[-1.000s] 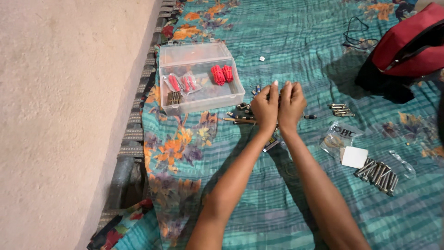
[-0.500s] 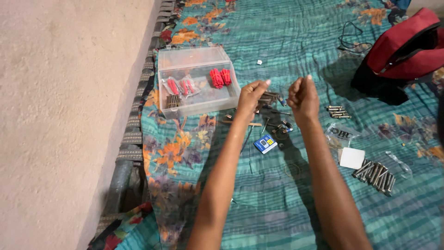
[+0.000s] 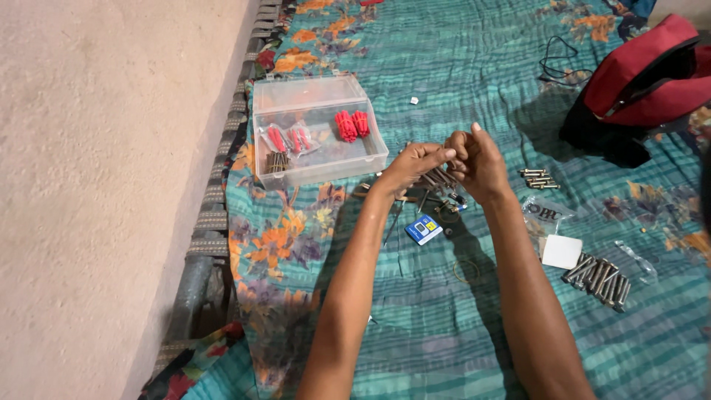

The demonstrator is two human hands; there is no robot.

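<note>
Right of clear plastic box (image 3: 318, 133): L hand (image 3: 412, 164) & R hand (image 3: 478, 163) fingertips together, pinching small screws (image 3: 437, 178); exact grip unclear.

The scene is lit softly and evenly, somewhat dim, with muted colours. The pale wall (image 3: 111, 185) at the left is the brightest area. Soft shadows are cast toward the lower left under both forearms onto the bedspread (image 3: 444, 333), and a darker shadow is thrown beside the red bag (image 3: 652, 67). A faint sheen is seen on the clear plastic box (image 3: 315, 130). Slight motion blur is noticed on the left hand (image 3: 415, 164) and right hand (image 3: 474, 161). Small hardware is rendered without fine detail.
</note>
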